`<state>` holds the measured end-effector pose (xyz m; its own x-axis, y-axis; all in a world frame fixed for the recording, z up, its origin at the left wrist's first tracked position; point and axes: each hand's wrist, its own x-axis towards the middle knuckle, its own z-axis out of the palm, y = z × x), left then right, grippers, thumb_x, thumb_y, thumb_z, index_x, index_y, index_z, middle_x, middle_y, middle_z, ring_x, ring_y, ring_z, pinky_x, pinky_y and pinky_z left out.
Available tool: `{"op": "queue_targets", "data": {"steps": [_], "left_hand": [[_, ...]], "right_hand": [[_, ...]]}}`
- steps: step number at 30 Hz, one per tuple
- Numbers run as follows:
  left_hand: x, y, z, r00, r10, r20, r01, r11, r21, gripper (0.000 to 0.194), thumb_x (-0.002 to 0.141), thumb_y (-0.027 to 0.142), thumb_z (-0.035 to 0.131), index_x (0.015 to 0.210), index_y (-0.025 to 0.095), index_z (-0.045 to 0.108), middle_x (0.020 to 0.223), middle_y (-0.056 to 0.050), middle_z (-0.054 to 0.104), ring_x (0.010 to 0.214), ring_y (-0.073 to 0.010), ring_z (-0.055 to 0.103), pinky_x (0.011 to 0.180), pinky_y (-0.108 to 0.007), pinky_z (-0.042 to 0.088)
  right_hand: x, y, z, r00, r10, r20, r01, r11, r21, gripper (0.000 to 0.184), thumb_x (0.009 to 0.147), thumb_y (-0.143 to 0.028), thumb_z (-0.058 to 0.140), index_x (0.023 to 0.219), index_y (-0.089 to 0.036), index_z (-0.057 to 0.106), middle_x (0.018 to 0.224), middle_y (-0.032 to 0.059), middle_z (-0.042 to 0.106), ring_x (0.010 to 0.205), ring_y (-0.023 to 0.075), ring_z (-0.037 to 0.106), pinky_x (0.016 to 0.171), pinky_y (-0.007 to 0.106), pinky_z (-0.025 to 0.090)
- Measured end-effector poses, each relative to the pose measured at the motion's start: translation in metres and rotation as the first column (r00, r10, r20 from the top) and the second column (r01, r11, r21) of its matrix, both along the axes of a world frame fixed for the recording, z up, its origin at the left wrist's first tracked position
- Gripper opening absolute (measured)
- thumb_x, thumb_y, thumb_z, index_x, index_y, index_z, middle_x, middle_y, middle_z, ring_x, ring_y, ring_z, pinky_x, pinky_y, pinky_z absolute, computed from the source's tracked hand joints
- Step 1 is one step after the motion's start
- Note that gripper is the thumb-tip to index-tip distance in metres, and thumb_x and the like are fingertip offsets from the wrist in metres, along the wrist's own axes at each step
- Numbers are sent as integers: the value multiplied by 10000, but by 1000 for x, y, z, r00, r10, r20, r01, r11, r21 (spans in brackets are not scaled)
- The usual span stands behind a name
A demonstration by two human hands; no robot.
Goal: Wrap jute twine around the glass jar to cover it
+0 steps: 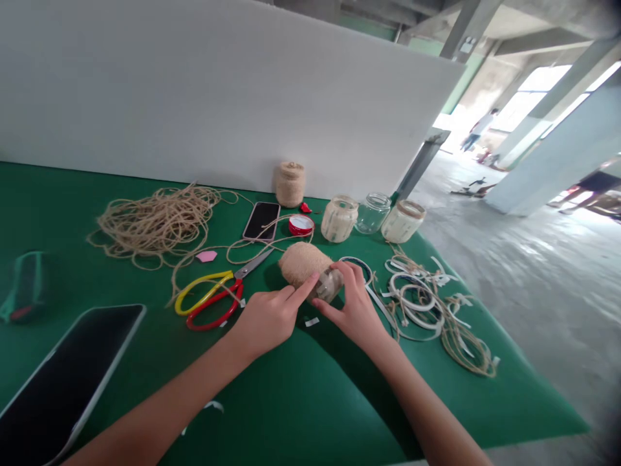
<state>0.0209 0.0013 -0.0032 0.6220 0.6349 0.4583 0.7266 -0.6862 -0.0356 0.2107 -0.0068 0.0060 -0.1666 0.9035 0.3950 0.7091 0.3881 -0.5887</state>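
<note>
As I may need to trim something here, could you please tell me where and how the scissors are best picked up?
Probably by the red handle and yellow handle, coming from the near left: both loops lie spread toward that side, while the blades point away. A strand of twine seems to cross the yellow loop, so clear it first.

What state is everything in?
Held jar: on its side, twine-wrapped except one end
Left hand: index finger on jar
Right hand: gripping jar's uncovered end
Back jar: upright, twine-covered
Clear jar: bare, lidless
Left pale jar: upright, lidless
Right pale jar: brown-rimmed
Twine heap: loose, tangled
Small phone: screen dark
Large device: screen dark
Scissors: flat, blade gap unclear
Tape roll: flat
</note>
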Motion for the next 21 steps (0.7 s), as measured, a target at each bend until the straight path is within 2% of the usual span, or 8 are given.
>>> {"op": "queue_targets", "data": {"steps": [9, 15, 21], "left_hand": [[1, 0, 1, 1000, 1, -1, -1, 1000, 15, 550, 806, 70, 328, 1348, 160, 297, 652, 2, 555, 506, -103, 518, 416, -176, 374], [0, 0, -1, 999, 12, -31, -11, 999, 32, 551, 816, 86, 326, 1359, 162, 273, 638, 7, 542, 483, -97, 496, 404, -171, 353], [1, 1, -3, 1000, 13, -15, -12, 999, 30, 528, 811, 89, 344, 1335, 149, 321, 660, -6, 557, 502, -111, 514, 412, -188, 366]], "right_hand": [[0, 0, 0, 1000, -12, 17, 12, 1000, 10, 559, 725, -341, 622, 1203, -262, 343, 1157, 79, 379, 1106, 230, 450, 925, 416, 427], [-1, -1, -2, 991, 0, 133, -8, 998, 63, 445, 759, -335, 583, 1157, -267, 397, 1171, 89, 369, 1110, 249, 454, 876, 436, 465], [-5, -3, 1, 981, -4, 196, -5, 999, 40, 445, 782, -306, 554, 1198, -286, 399, 1205, 93, 337, 1062, 239, 488, 824, 399, 502]]}}
